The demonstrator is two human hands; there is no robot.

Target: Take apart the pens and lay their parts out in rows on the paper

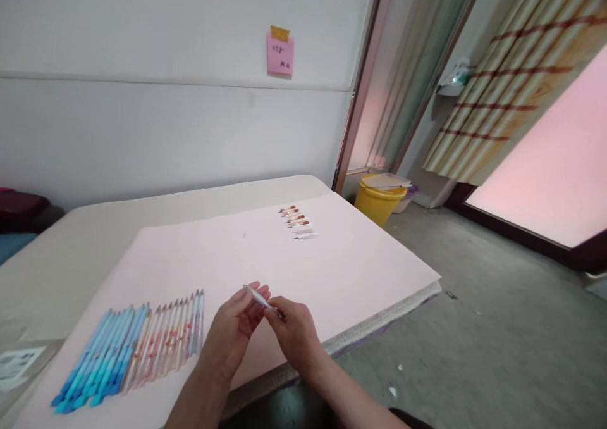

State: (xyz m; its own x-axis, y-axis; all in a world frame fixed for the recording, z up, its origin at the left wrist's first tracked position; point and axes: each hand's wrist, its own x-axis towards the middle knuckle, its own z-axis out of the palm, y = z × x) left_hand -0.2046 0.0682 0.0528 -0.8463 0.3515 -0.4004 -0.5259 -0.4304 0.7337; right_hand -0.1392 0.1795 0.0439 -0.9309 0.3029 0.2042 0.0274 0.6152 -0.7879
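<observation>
Near the table's front edge, my two hands meet around a short white pen piece (259, 298). My left hand (236, 318) has its thumb by the far end, with the fingers curved behind the piece. The near, darker end is pinched between thumb and fingers of my right hand (294, 329), which hides part of it. To the left lie several blue pens (102, 356) side by side, and against them a row of pale pens with reddish patterns (165, 334). Farther back, several short pen pieces (298, 221) with dark tips form a column, some brown-patterned, some plain white.
A pale pink sheet (370, 258) covers much of the table. A tiny bit (244, 235) lies on it. Clear plastic packaging (23, 353) is at the left edge. A yellow bucket (379, 200) stands beyond the right corner; a pink note (280, 54) is taped to the wall.
</observation>
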